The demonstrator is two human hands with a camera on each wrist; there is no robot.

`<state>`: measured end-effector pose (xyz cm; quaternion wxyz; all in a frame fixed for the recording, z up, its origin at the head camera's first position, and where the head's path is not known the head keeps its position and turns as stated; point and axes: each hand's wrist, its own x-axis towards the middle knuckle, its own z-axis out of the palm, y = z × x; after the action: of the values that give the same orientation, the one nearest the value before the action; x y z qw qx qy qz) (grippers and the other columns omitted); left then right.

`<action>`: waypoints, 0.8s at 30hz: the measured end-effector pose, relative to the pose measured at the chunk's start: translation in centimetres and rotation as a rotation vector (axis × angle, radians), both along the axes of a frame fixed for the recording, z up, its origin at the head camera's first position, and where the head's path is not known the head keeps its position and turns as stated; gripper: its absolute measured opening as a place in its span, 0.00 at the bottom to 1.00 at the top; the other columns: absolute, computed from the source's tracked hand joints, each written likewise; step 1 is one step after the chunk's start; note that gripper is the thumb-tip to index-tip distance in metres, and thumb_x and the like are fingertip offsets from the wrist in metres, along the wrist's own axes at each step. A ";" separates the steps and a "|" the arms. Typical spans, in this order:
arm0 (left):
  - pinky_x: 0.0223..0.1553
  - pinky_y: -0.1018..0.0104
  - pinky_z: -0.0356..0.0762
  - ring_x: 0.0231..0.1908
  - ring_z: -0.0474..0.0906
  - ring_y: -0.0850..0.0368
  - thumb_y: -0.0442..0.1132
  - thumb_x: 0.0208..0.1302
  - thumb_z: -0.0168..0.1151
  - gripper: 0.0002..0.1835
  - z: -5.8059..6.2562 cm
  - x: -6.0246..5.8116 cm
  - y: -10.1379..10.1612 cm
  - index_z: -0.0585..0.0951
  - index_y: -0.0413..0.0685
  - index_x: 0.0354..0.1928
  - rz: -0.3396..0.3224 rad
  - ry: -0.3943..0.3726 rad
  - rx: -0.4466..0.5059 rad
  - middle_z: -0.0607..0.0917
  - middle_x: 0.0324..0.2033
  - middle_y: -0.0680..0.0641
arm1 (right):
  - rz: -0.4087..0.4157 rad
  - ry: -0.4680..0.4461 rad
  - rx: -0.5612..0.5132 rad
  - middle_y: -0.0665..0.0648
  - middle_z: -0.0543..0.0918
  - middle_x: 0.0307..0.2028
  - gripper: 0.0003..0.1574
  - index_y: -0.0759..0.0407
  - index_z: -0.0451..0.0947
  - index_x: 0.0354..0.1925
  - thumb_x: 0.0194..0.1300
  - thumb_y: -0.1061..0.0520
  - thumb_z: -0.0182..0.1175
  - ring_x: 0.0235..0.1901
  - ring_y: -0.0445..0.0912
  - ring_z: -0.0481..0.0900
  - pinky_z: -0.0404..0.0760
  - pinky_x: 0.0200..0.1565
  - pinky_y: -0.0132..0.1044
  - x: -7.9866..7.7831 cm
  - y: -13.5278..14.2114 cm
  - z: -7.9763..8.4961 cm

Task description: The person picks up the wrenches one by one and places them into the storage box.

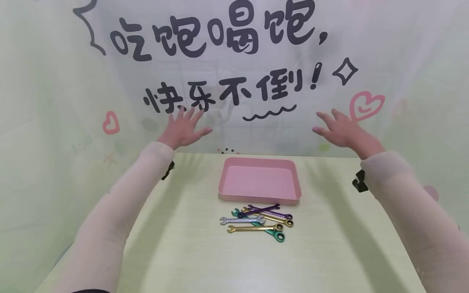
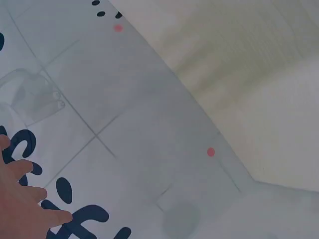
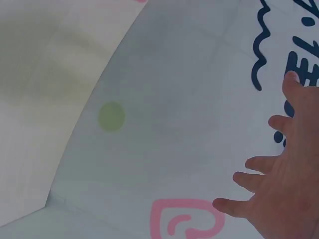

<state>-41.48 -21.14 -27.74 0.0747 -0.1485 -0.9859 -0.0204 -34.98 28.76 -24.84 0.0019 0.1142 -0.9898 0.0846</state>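
Both hands are raised with fingers spread, holding nothing. In the head view my left hand (image 1: 181, 129) is in the air beyond the tray's left side, and my right hand (image 1: 338, 129) mirrors it on the right. Between and below them, a shallow pink tray (image 1: 259, 182) sits at the table's back edge. Several combination wrenches lie crossed in a loose pile before it: a silver open-ended wrench (image 1: 242, 220), a gold wrench (image 1: 254, 228), a green wrench (image 1: 272, 233) partly covered by others, and purple wrenches (image 1: 261, 210) nearest the tray. Neither wrist view shows the tray or wrenches.
Behind the pale wooden table (image 1: 256, 264) hangs a whitish curtain (image 1: 227, 138) printed with dark Chinese characters, pink hearts and dots. Black clips (image 1: 360, 182) hang at the sleeve cuffs. Arm shadows fall across the table on both sides.
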 end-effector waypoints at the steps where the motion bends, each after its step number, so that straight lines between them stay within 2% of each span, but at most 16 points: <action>1: 0.76 0.19 0.37 0.81 0.34 0.28 0.77 0.70 0.38 0.50 -0.3 0.1 0.2 0.46 0.59 0.84 -0.011 -0.003 0.004 0.45 0.83 0.38 | 0.016 0.004 -0.015 0.81 0.43 0.78 0.51 0.55 0.44 0.83 0.78 0.29 0.43 0.75 0.79 0.45 0.51 0.72 0.81 0.1 -0.3 -0.2; 6: 0.77 0.24 0.51 0.79 0.45 0.26 0.70 0.73 0.47 0.47 -2.1 0.9 1.3 0.51 0.51 0.83 -0.090 -0.019 0.070 0.53 0.81 0.33 | 0.109 0.050 -0.058 0.77 0.55 0.75 0.45 0.57 0.51 0.81 0.78 0.38 0.52 0.72 0.74 0.59 0.62 0.71 0.76 1.3 -2.2 -1.6; 9: 0.76 0.28 0.57 0.78 0.52 0.28 0.67 0.74 0.50 0.46 -3.2 1.4 1.9 0.53 0.48 0.82 -0.123 -0.037 0.138 0.57 0.79 0.32 | 0.155 0.076 -0.069 0.74 0.62 0.73 0.42 0.57 0.56 0.79 0.77 0.44 0.56 0.69 0.70 0.67 0.69 0.69 0.72 2.3 -3.3 -2.7; 13: 0.77 0.33 0.61 0.77 0.57 0.33 0.65 0.74 0.54 0.45 -5.0 1.9 2.5 0.54 0.49 0.82 -0.128 -0.090 0.229 0.60 0.79 0.34 | 0.212 0.104 -0.071 0.71 0.69 0.68 0.38 0.56 0.61 0.77 0.76 0.48 0.59 0.63 0.65 0.74 0.77 0.65 0.67 3.8 -4.7 -4.2; 19: 0.74 0.35 0.68 0.74 0.65 0.34 0.63 0.73 0.56 0.44 -7.4 3.1 3.2 0.56 0.49 0.81 -0.119 -0.159 0.278 0.65 0.76 0.34 | 0.286 0.119 -0.099 0.65 0.77 0.61 0.34 0.55 0.67 0.73 0.75 0.50 0.61 0.57 0.59 0.81 0.85 0.58 0.60 5.7 -6.5 -6.6; 24: 0.71 0.35 0.72 0.71 0.69 0.35 0.57 0.73 0.60 0.41 -9.2 3.8 4.0 0.60 0.48 0.79 -0.115 -0.197 0.321 0.69 0.73 0.34 | 0.359 0.114 -0.228 0.59 0.84 0.53 0.25 0.57 0.76 0.65 0.73 0.54 0.64 0.51 0.52 0.84 0.89 0.51 0.50 6.9 -8.0 -8.2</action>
<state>-37.69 -17.17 -36.99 -0.0006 -0.1879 -0.9624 -0.1963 -28.07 20.79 -33.07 0.0558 0.2921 -0.9360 0.1884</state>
